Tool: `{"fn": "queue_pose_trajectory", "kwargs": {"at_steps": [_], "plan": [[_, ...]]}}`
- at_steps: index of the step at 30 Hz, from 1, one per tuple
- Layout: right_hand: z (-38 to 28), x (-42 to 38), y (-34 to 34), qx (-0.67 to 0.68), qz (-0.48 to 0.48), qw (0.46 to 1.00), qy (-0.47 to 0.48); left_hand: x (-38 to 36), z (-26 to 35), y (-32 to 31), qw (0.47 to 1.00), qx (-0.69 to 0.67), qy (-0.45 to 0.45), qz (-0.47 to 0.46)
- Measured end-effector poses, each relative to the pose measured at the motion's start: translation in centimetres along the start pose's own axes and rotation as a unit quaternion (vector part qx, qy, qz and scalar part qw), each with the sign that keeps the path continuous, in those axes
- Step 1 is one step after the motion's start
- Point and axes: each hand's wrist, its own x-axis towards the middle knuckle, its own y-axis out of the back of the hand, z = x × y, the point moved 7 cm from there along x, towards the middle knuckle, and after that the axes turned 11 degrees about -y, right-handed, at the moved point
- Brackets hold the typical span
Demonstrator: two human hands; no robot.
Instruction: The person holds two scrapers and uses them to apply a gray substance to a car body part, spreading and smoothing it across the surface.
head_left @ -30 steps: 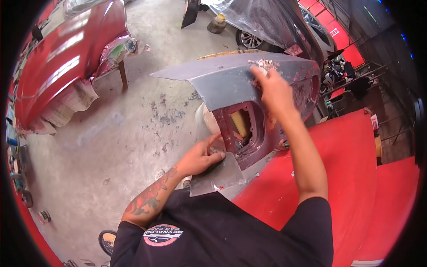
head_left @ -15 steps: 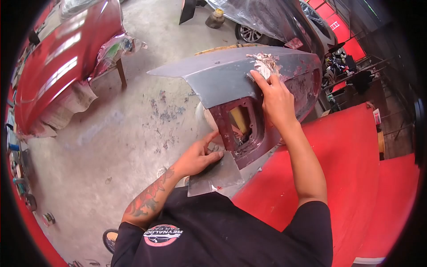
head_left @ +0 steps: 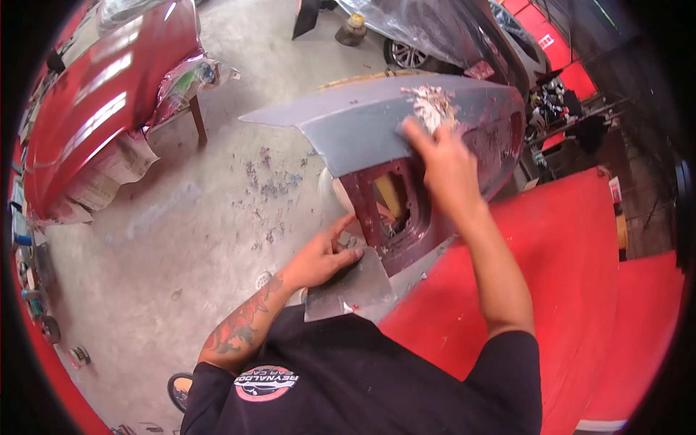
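Observation:
A grey and maroon car trunk lid [head_left: 362,134] stands in front of me, with a lamp-shaped opening in its maroon end. Up on its grey face, my right hand [head_left: 446,167] is bent in a pinch, blurred by motion. Whatever it grips is hidden behind the fingers. Right beyond the fingertips sits a clump of peeled paint shavings [head_left: 433,105]. My left hand [head_left: 326,255] is at the lid's near left corner, index finger reaching to the maroon edge. Its thumb presses on a flat grey sheet [head_left: 351,286] that hangs in front of my shirt.
A red hood [head_left: 109,109] rests on a stand at the left, with masking paper along its edge. Scattered paint flakes [head_left: 268,185] lie on the concrete floor. A red panel [head_left: 522,268] extends at right. Behind the lid stands a plastic-covered car [head_left: 442,29].
My right hand has shifted slightly down and back from the shavings, which now show more. My left hand and the grey sheet have hardly moved.

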Motion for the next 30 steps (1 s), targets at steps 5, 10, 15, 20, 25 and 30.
{"fn": "queue_pose_trajectory", "kwargs": {"at_steps": [5,10,15,20,25,30], "plan": [[0.3,0.5,0.6,0.008,-0.021,1.0,-0.006,0.3,0.9,0.4,1.0,0.024,-0.014,0.001],[1.0,2.3,0.2,0.017,0.004,1.0,-0.021,0.0,0.2,0.4,0.999,0.027,0.016,-0.009],[-1.5,1.1,0.0,-0.021,-0.019,0.999,0.036,0.6,0.8,0.8,0.999,0.04,-0.023,0.016],[2.3,3.7,-0.4,-0.002,-0.006,0.999,-0.038,0.3,0.6,0.5,0.998,0.059,0.001,-0.005],[1.9,3.8,-0.5,0.003,-0.009,1.0,-0.005,0.1,1.0,0.4,0.999,0.046,-0.009,0.01],[2.7,3.6,-1.3,0.005,-0.029,0.999,-0.041,0.4,1.0,0.1,0.999,0.017,-0.042,0.013]]}}
